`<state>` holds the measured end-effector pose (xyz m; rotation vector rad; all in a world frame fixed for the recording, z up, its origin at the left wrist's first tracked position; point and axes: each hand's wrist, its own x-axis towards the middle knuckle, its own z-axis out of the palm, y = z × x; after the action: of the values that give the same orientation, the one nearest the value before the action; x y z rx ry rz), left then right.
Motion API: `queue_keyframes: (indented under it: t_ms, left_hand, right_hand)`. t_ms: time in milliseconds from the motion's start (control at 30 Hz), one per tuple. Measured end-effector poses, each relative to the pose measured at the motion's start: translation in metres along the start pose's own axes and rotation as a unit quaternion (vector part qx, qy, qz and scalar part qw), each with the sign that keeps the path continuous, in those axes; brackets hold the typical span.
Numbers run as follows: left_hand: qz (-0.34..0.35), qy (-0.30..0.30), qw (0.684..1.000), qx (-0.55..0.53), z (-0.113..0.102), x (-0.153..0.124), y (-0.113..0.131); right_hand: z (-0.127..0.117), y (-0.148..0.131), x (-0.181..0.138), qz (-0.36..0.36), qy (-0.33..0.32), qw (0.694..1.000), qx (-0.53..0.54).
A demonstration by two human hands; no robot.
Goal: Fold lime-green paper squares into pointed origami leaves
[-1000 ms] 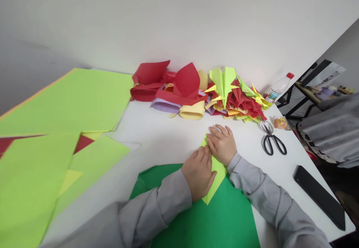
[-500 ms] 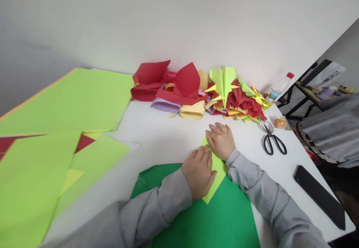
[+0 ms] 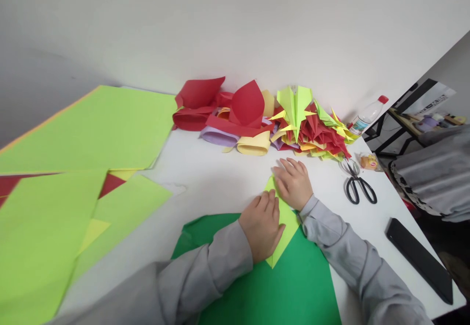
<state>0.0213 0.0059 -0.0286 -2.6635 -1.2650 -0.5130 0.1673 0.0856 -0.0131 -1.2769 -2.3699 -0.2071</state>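
Observation:
A folded lime-green paper (image 3: 285, 232) with pointed ends lies partly on a dark green sheet (image 3: 290, 286) and partly on the white table. My left hand (image 3: 262, 224) rests flat over its left side, fingers stretched forward, hiding that part. Near the far tip of the paper is my right hand (image 3: 294, 183), its fingers spread and its fingertips touching down by the paper's right edge. Neither hand wraps around anything.
Lime-green sheets (image 3: 88, 134) cover the left side. Rolled red paper (image 3: 246, 107) and a pile of folded paper shapes (image 3: 312, 129) line the wall. At right are scissors (image 3: 355, 183), a wrapped snack (image 3: 369, 161), a bottle (image 3: 369, 114) and a black flat object (image 3: 420, 261).
My right hand has shifted slightly right, showing a little more of the paper's far tip. The left hand stays in nearly the same place on the paper.

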Motion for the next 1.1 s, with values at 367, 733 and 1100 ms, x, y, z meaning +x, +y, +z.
queue_keyframes:
  t_ms: [367,733,1100]
  left_hand:
    - [-0.001,-0.006,1.0,0.016,0.002,0.0,0.0]
    - [0.011,0.04,0.999,0.007,0.006,-0.002,-0.003]
    - [-0.003,0.052,0.999,0.0,0.004,0.028,-0.064]
  right_hand:
    - [0.004,0.0,0.006,0.036,-0.064,0.997,-0.004]
    - [0.007,0.008,0.005,0.063,-0.049,0.996,0.041]
    - [0.007,0.005,0.007,0.068,-0.09,0.992,0.06]
